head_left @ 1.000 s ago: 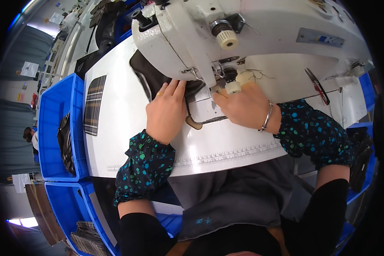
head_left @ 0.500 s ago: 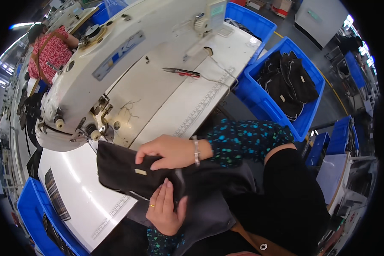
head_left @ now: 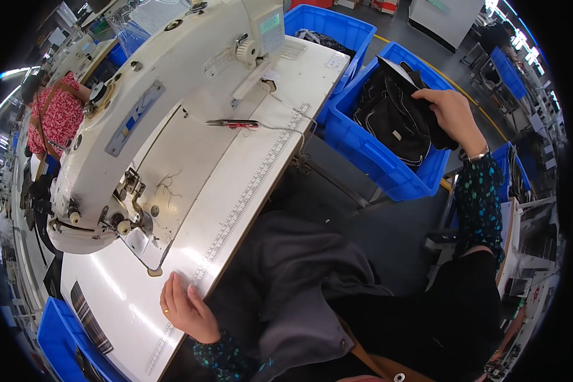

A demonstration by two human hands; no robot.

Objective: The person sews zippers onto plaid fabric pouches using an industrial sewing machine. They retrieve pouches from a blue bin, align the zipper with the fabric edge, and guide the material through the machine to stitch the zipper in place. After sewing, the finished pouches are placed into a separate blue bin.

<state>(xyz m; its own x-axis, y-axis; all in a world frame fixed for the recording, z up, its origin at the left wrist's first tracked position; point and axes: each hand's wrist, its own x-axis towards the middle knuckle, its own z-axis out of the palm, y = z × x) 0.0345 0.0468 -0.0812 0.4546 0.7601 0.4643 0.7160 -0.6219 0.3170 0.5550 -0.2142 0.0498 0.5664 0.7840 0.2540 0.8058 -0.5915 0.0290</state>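
At the upper right, my right hand (head_left: 453, 121) reaches over a blue bin (head_left: 388, 170) of black fabric pieces. Its fingers are closed on a black fabric piece (head_left: 440, 132) at the bin's right side; part of the grip is hidden behind the hand. Below it in the bin lies black fabric with pale edging and a small cream tag (head_left: 396, 135). My left hand (head_left: 190, 311) lies on the front edge of the white sewing table (head_left: 200, 254), fingers stretched out and holding nothing. A dark grey cloth (head_left: 293, 286) covers my lap.
A white sewing machine (head_left: 165, 83) stands on the table, with thread snips (head_left: 232, 123) and loose threads (head_left: 167, 184) beside it. A plaid strip (head_left: 90, 318) lies near another blue bin (head_left: 60, 337) at lower left. One more blue bin (head_left: 353, 28) stands behind. A person (head_left: 54, 121) sits far left.
My right hand has moved from the black fabric piece at the table edge to the bin at upper right. That piece has left the table; my left hand has shifted left onto the tabletop.
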